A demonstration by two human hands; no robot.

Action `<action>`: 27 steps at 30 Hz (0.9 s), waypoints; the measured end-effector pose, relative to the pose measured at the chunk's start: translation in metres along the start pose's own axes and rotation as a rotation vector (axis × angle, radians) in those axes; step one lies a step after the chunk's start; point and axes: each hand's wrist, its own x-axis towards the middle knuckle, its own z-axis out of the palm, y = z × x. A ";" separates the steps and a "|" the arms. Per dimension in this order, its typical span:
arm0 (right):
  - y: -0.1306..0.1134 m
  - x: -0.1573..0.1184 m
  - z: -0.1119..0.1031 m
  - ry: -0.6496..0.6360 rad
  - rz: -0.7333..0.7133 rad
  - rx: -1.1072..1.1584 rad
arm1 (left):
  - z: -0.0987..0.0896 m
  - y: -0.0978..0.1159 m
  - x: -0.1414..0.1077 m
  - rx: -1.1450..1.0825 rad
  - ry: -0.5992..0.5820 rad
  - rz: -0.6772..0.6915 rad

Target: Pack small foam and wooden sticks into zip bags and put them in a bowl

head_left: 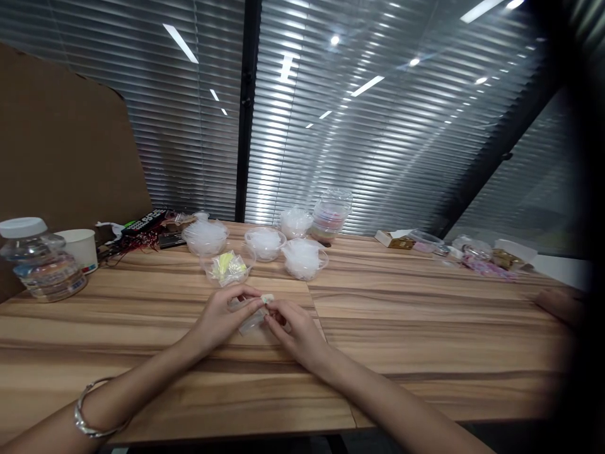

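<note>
A: Your left hand (227,315), lower middle of the frame?
B: Thumb and forefinger nearly together, pinching a small pale piece (267,298) with a touch of green, just left of centre.
A: Your right hand (297,334)?
B: Just right of it, fingers curled, tips close together and meeting the same piece. Cannot tell how firmly they grip.
A: Beneath them?
B: A clear plastic bag (252,324), between your hands, partly hidden; cannot tell which fingers have it.
A: Beyond your fingers?
B: A clear bowl (250,255) with yellow-and-clear packets (229,267), near your left hand. Behind it, more bowls of whitish, filmy stuff.
A: Edges of the wooden table (416,340)?
B: Lidded jar (45,265) and white cup (81,247) at left; another person's hand (558,305), blurred, at far right.
</note>
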 end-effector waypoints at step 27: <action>0.003 0.008 -0.011 -0.139 0.172 0.388 | 0.002 -0.006 0.003 -0.139 -0.408 -0.056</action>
